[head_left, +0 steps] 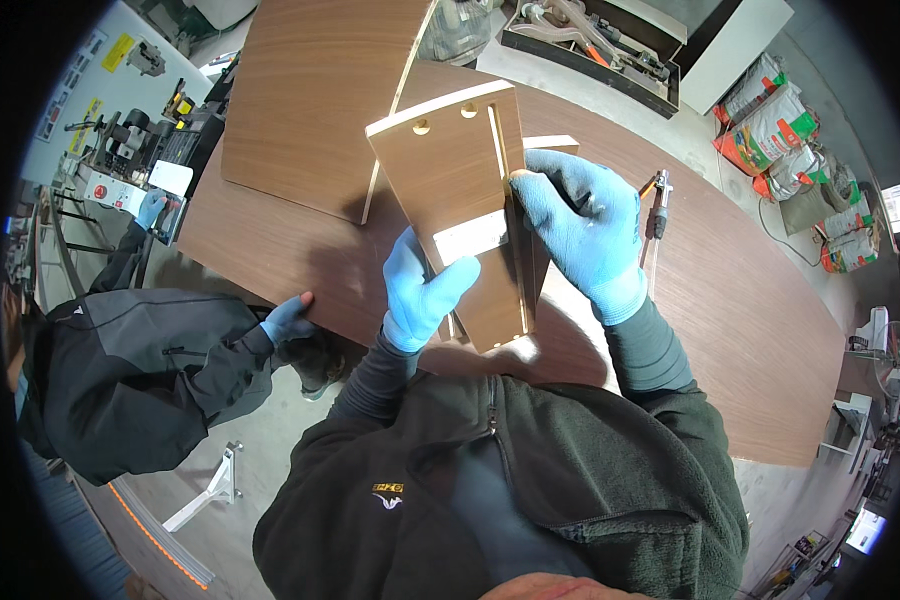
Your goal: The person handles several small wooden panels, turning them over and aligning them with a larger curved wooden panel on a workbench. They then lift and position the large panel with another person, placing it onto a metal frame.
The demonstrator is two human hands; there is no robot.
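Board (450, 185) held over the table (740, 330), long axis running away from the worker (370, 500); left hand (420, 292) clasps its left edge, right hand (588, 225) grips the right edge, nearer the drilled far end (445, 118)

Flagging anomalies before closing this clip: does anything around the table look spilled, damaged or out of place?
Nothing stands out. The left hand holds a brown board, with the right hand at its edge; the board's round holes look neat, and no spill shows on the table.
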